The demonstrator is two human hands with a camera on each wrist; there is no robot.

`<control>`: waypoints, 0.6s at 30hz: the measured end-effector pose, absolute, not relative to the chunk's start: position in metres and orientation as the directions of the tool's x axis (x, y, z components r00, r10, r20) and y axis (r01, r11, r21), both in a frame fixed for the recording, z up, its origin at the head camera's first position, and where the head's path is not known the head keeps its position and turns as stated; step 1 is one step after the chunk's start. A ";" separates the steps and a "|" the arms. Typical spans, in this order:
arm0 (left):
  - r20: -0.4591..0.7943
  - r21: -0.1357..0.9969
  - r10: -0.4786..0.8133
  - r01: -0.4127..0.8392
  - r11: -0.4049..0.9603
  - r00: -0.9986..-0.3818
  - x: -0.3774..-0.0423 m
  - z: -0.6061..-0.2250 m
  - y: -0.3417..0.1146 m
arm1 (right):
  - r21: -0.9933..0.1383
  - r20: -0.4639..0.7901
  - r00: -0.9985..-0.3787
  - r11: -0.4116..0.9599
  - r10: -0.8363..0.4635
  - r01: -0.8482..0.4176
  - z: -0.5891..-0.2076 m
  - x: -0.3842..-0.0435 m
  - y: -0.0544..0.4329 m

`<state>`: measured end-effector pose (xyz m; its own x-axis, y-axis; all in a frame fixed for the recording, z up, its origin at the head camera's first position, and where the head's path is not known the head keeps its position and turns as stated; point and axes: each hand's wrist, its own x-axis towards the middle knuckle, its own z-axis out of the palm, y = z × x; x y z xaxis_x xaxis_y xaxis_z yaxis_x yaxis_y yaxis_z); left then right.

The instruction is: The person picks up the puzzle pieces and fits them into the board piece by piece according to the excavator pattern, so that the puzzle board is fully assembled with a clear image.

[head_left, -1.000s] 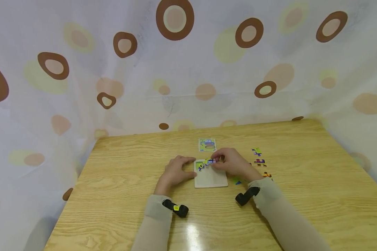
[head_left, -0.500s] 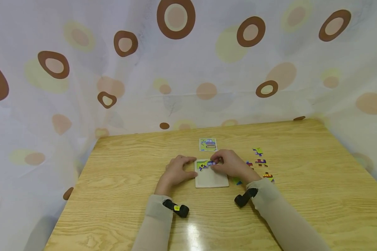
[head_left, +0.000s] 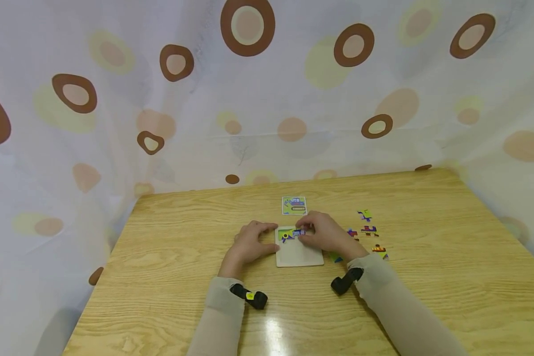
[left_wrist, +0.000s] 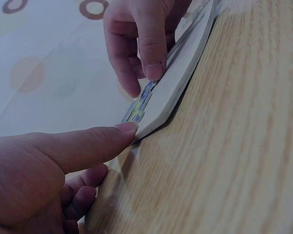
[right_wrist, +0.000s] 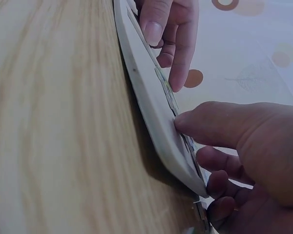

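Note:
A pale puzzle board (head_left: pixel 299 255) lies on the table, with green, yellow and blue jigsaw pieces (head_left: pixel 286 235) in its upper left part. My left hand (head_left: pixel 250 242) rests at the board's left side, its index fingertip near the top corner and its thumb lower on the edge. In the left wrist view that thumb stretches out nearly straight to the rim. My right hand (head_left: pixel 327 232) pinches a blue and purple puzzle piece (head_left: pixel 299 232) along the top, right against the laid pieces. Its fingers partly cover the piece; in the right wrist view the thumb (right_wrist: pixel 205 123) touches down inside the board.
Above the board lies a picture card (head_left: pixel 294 205) of an excavator. Several loose puzzle pieces are spread to the right, among them a green one (head_left: pixel 364 215), a red striped one (head_left: pixel 369 231) and an orange one (head_left: pixel 378 249). A patterned cloth (head_left: pixel 258 113) hangs behind the table.
My right hand has shifted slightly left, and the piece in its fingers now sits closer to the laid pieces. The left hand stays in place at the board's edge.

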<state>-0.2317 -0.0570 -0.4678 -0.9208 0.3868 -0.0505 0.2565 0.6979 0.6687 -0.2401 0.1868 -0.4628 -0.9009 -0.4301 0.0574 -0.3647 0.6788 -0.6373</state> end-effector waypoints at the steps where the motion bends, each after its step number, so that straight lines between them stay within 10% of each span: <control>1: -0.050 0.671 0.386 0.255 0.696 -0.921 -0.232 -0.468 -0.057 | -0.637 0.057 -0.901 0.679 -0.429 -0.364 -0.462 -0.240 0.186; 18: -0.047 0.673 0.386 0.256 0.693 -0.921 -0.231 -0.468 -0.058 | -0.660 0.065 -0.897 0.655 -0.436 -0.367 -0.461 -0.237 0.187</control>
